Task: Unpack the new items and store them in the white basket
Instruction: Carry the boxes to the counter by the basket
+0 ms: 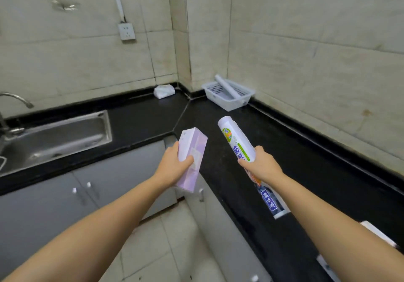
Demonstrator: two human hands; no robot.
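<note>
We see the basket in the far corner of the surface, a roll lying in it, and the sink far left.

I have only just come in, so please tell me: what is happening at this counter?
A person is putting away new kitchen supplies. The left hand holds a pale purple box, the right hand a printed roll, both above the black counter. The white basket in the corner already holds one white roll.
</note>
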